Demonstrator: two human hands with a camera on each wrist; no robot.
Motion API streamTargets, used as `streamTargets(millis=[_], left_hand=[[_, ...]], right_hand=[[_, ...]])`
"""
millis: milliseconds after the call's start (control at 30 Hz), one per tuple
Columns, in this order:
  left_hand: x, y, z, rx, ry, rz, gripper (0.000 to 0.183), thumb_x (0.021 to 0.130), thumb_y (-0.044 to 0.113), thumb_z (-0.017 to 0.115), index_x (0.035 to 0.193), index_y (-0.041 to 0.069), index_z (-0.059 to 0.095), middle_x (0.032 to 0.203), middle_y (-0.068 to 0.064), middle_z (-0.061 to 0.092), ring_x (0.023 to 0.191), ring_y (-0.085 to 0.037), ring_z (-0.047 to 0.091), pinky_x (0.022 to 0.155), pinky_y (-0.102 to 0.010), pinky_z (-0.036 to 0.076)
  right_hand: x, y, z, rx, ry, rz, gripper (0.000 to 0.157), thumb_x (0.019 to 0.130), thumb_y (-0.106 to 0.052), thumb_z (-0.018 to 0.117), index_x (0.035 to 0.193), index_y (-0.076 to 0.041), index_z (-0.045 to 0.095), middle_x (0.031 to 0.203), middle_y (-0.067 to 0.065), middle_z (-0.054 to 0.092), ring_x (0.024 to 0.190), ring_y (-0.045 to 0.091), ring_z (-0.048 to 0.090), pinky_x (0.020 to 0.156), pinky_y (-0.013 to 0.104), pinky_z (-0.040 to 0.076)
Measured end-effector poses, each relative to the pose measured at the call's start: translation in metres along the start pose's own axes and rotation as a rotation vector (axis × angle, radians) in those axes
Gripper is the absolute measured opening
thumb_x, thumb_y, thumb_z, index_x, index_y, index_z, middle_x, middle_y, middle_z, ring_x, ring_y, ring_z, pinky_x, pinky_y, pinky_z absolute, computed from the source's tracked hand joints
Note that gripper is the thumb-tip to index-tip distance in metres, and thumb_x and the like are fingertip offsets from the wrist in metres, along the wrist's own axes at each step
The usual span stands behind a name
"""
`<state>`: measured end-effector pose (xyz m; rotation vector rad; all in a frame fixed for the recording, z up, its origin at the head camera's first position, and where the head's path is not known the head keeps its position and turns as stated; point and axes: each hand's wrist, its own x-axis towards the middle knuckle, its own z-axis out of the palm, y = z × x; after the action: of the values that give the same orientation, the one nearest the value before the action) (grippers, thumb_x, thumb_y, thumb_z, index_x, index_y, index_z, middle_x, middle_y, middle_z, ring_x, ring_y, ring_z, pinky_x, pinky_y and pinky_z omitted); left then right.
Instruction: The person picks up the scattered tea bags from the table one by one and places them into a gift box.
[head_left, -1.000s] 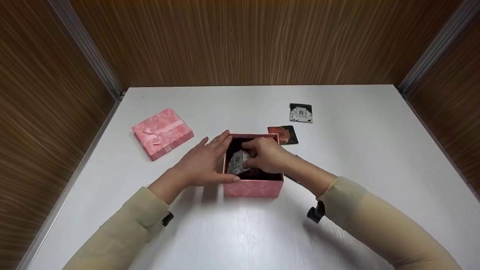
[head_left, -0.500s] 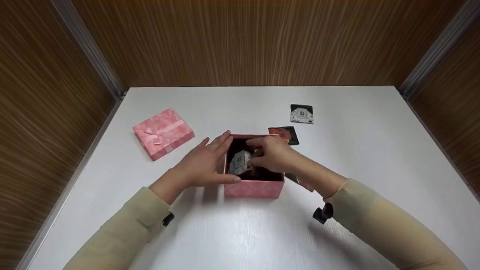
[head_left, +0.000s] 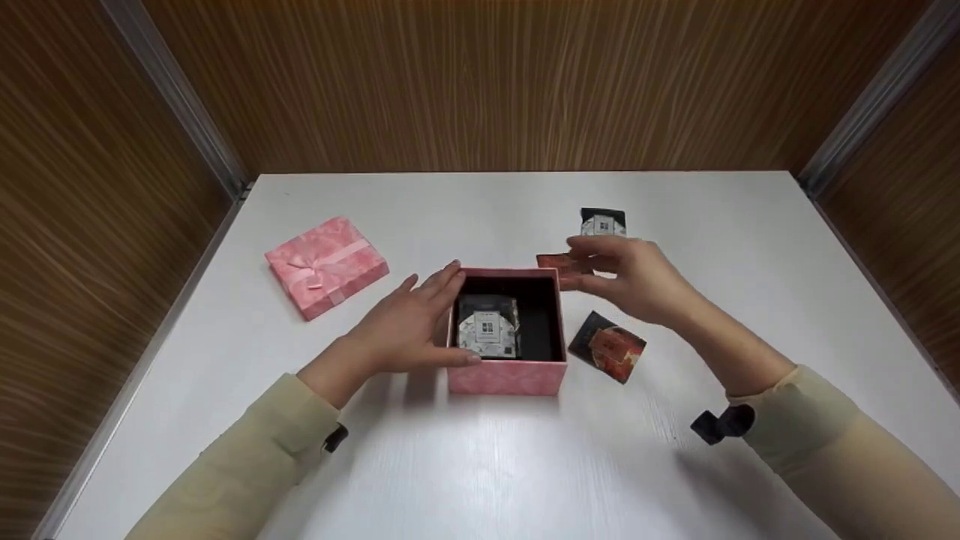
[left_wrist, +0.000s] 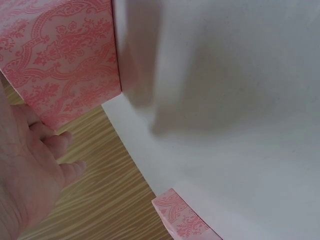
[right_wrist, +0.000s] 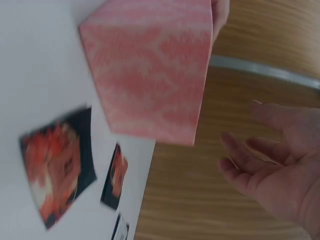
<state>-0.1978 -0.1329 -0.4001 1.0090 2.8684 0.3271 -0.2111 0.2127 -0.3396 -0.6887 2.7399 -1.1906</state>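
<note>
A pink box [head_left: 507,378] stands lidless, its dark inside facing up. Within its left half lies a black-and-white sachet [head_left: 487,334]. My left hand [head_left: 405,326] rests on the box's left side, fingers straight at the back corner and thumb along the front rim. Above the table, right of the box, hovers my right hand [head_left: 645,281] with loosely bent fingers and nothing in them. It partly covers an orange-and-black sachet [head_left: 552,262] behind the box's right corner. A second orange-and-black sachet [head_left: 611,349] lies beside the box, also seen in the right wrist view.
Another black-and-white sachet [head_left: 604,223] lies farther back, its lower edge hidden by my right hand. At the left is the pink box lid [head_left: 326,268] with a ribbon bow. Wood-grain panels [head_left: 480,90] enclose the white table at the back and sides.
My right hand has let go of the black-and-white sachet inside the box, which now lies flatter, and has moved out to the right and back. My left hand has stayed still.
</note>
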Motion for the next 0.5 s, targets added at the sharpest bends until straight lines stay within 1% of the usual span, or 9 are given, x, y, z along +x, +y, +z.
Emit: streamTargets(millis=[100,233,367,500], left_hand=[[0.000,0.000,0.000,0.003,-0.004,-0.001,0.126,0.086,0.092,0.048,0.170,0.006,0.012,0.178,-0.009,0.007,0.162,-0.023,0.018,0.130,-0.054,0.015],[0.000,0.000,0.000,0.009,-0.004,-0.003,0.127,0.086,0.094,0.047,0.170,0.006,0.011,0.178,-0.009,0.007,0.162,-0.023,0.018,0.130,-0.054,0.015],[0.000,0.001,0.000,0.000,0.002,-0.006,0.127,0.085,0.095,0.046,0.170,0.007,0.012,0.178,-0.007,0.005,0.162,-0.022,0.018,0.130,-0.054,0.015],[0.000,0.002,-0.001,-0.013,0.009,-0.006,0.128,0.084,0.095,0.047,0.170,0.006,0.013,0.178,-0.007,0.006,0.162,-0.021,0.018,0.130,-0.054,0.015]], right_hand=[[-0.008,0.020,-0.016,-0.032,0.037,0.042,0.053,0.100,-0.015,0.076,0.148,-0.001,0.060,0.139,0.016,0.068,0.123,0.031,0.069,0.107,0.052,0.053],[-0.018,0.050,-0.029,-0.039,0.038,0.115,0.053,0.101,-0.019,0.075,0.148,-0.002,0.060,0.137,0.019,0.068,0.125,0.035,0.068,0.105,0.053,0.053],[-0.025,0.080,-0.031,-0.030,0.014,0.161,0.056,0.099,-0.020,0.077,0.149,0.000,0.060,0.137,0.023,0.068,0.126,0.037,0.067,0.106,0.053,0.052],[-0.031,0.104,-0.029,-0.004,-0.030,0.165,0.058,0.098,-0.017,0.079,0.148,0.003,0.059,0.138,0.025,0.067,0.127,0.040,0.065,0.108,0.053,0.051]])
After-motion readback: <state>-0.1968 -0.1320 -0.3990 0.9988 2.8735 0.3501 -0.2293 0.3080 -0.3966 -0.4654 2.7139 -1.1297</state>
